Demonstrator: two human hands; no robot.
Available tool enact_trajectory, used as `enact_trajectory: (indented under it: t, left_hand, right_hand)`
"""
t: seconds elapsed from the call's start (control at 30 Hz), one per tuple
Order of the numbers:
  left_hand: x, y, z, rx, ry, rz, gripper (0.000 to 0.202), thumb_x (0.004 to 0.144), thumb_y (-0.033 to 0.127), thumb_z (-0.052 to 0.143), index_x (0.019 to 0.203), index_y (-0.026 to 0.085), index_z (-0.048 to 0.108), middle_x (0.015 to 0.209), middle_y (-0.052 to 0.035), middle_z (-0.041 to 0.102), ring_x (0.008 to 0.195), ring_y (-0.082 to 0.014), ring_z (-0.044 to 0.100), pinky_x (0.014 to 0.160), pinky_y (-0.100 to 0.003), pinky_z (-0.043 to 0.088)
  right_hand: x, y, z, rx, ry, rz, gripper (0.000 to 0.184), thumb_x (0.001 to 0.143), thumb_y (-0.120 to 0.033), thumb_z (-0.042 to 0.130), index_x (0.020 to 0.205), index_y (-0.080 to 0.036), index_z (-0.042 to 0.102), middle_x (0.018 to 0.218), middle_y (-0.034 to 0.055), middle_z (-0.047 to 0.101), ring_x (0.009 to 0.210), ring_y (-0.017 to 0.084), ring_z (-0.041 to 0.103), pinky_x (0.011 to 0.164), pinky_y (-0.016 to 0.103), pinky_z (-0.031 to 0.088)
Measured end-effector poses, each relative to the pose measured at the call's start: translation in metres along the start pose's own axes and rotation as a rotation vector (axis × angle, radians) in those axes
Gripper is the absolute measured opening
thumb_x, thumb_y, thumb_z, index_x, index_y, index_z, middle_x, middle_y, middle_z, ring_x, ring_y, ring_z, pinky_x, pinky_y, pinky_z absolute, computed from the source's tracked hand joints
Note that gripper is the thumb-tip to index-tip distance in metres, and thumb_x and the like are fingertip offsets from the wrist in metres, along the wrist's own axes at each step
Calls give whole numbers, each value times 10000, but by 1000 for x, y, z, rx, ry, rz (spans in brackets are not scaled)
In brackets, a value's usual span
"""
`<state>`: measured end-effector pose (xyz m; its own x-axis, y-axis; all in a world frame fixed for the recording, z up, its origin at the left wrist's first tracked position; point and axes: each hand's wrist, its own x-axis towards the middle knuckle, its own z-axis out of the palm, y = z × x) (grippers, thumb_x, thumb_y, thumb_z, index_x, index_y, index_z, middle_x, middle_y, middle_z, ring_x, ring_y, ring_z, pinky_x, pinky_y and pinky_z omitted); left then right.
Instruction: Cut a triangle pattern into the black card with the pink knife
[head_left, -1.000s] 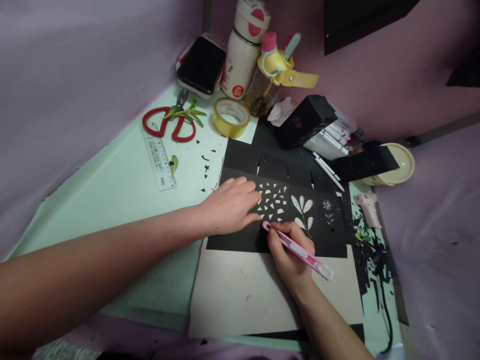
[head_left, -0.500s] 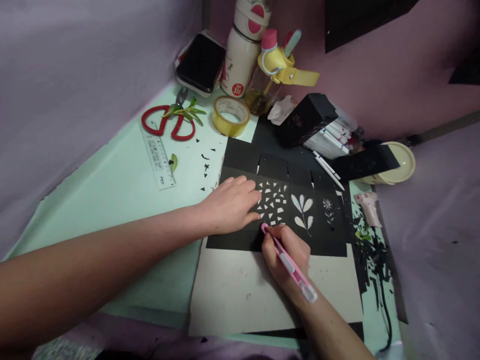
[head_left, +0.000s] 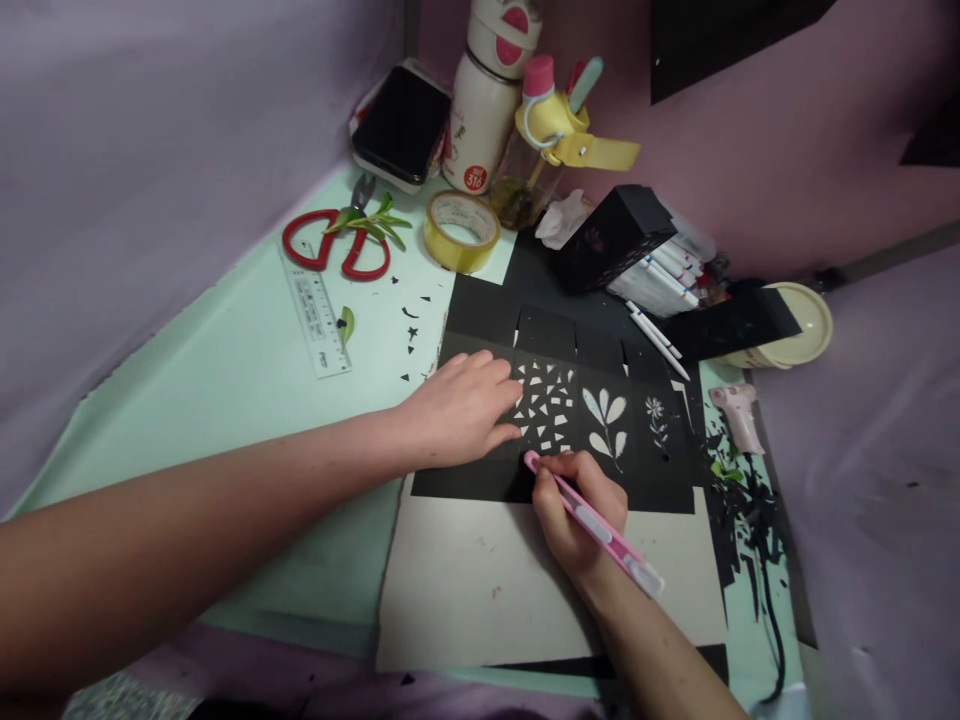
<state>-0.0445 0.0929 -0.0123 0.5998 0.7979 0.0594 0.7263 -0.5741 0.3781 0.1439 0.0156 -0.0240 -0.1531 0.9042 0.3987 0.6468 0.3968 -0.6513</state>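
A black card sheet [head_left: 466, 484] with slits along its far edge lies over a pale grey board [head_left: 465, 580]. Cut through it are small geometric shapes, a leafy sprig and a little flower. My left hand [head_left: 469, 408] lies flat on the card's left part, its fingertips beside the geometric cutouts. In my right hand [head_left: 581, 505] is a pink craft knife [head_left: 600, 528], gripped like a pen. The knife's front end is at the card just below the cutouts and near my left thumb; the blade tip is too small to make out.
Red-handled scissors [head_left: 365, 258], a clear ruler [head_left: 316, 310] and a tape roll [head_left: 461, 232] lie at the back left. Bottles [head_left: 480, 120], a phone [head_left: 401, 125] and a black box [head_left: 619, 240] stand behind. At right are a glue gun [head_left: 736, 418] and black scraps [head_left: 750, 510].
My right hand has shifted slightly right, and the craft knife's rear end has swung right and up. My left hand stays in place on the card.
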Motion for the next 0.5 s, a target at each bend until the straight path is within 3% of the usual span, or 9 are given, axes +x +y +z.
enact_trajectory:
  t: [0.5]
  left_hand:
    - [0,0,0,-1,-6,-10,275,896,427,648,849,163,589,978,-78,582,944,-255,512,767,-349,369]
  right_hand:
    - [2,-1,2,-19,6,1,74,847,-122,634,815,-189,635,663,-24,651,500,85,553,501,202,448]
